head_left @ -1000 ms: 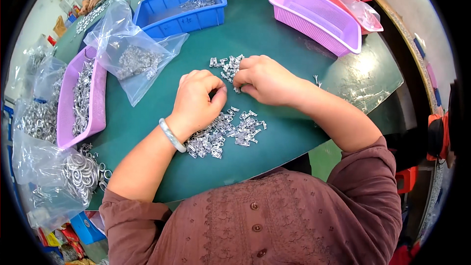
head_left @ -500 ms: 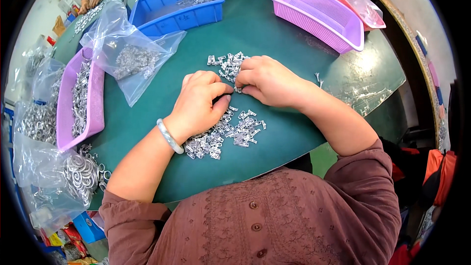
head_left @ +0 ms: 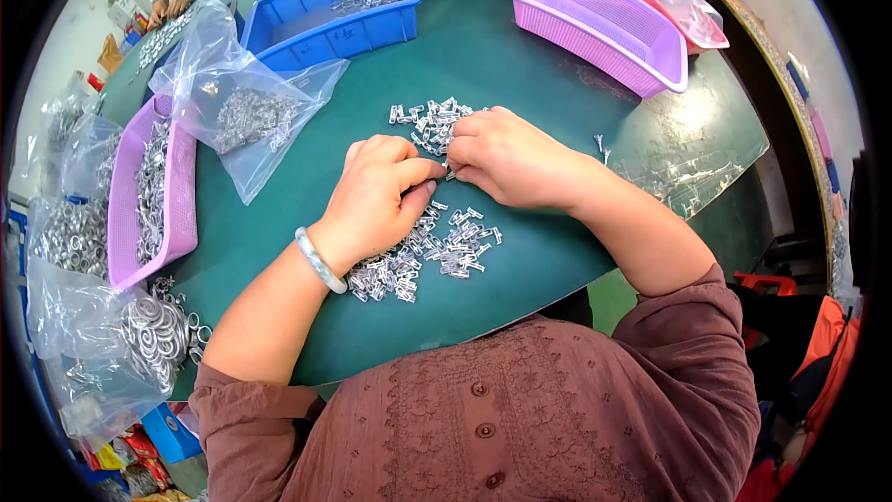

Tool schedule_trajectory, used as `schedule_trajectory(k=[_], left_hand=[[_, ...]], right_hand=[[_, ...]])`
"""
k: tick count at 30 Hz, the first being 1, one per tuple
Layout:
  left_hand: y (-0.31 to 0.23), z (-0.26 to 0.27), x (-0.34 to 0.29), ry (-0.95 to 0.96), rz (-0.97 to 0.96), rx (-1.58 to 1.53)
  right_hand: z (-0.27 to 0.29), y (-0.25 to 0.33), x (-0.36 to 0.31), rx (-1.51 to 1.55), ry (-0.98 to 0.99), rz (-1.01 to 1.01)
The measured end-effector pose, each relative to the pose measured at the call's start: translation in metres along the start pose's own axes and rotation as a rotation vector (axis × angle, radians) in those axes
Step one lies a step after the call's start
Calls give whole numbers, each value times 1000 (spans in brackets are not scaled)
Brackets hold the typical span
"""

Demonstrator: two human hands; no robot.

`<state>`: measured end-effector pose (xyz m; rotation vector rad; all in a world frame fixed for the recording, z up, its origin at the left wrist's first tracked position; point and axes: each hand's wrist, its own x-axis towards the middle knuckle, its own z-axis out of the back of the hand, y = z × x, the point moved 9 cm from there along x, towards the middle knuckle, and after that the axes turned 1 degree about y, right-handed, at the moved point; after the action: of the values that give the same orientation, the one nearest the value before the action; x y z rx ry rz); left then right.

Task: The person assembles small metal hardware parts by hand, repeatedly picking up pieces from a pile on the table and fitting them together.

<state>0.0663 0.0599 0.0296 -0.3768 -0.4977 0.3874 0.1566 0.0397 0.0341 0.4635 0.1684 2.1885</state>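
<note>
My left hand (head_left: pixel 379 188), with a pale bangle (head_left: pixel 321 260) on its wrist, and my right hand (head_left: pixel 513 156) meet over the middle of the table. Fingertips of both are pinched together on a small silver metal piece (head_left: pixel 450 174), mostly hidden by the fingers. Just beyond them lies a loose pile of small silver metal pieces (head_left: pixel 431 123), partly covered by my right hand. A second, larger pile of similar pieces (head_left: pixel 465 246) spreads nearer my body, beside my left wrist.
On the green table (head_left: pixel 372 335), a purple basket of metal parts (head_left: pixel 181 195) and a clear plastic bag (head_left: pixel 260 121) stand left. A blue bin (head_left: pixel 344 35) is at the back, a purple basket (head_left: pixel 595 37) at the back right. Far left, another person's hands (head_left: pixel 172 7) handle parts.
Both hands stay in nearly the same place. My right hand's fingers have curled in slightly closer to the left fingertips. The whole view has shifted a little.
</note>
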Motion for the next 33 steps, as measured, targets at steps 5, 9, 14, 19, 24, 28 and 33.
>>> schedule_trajectory(k=[5,9,14,19,24,28,33], left_hand=[[1,1,0,-15,19,-11],[1,1,0,-26,14,-13],[-1,5,2,-52,11,-49],[-2,11,1,-129,-21,-105],[3,18,2,-198,50,-193],[4,20,1,-220,59,-233],[3,21,2,-229,47,-215]], right_hand=[[3,0,-3,19,-25,14],[-1,-6,-3,55,-37,-28],[5,-5,-3,176,-61,-56],[13,-2,-2,321,-93,-116],[17,-23,-9,536,-167,-192],[12,-25,-9,605,-139,-220],[9,-21,-8,634,-127,-193]])
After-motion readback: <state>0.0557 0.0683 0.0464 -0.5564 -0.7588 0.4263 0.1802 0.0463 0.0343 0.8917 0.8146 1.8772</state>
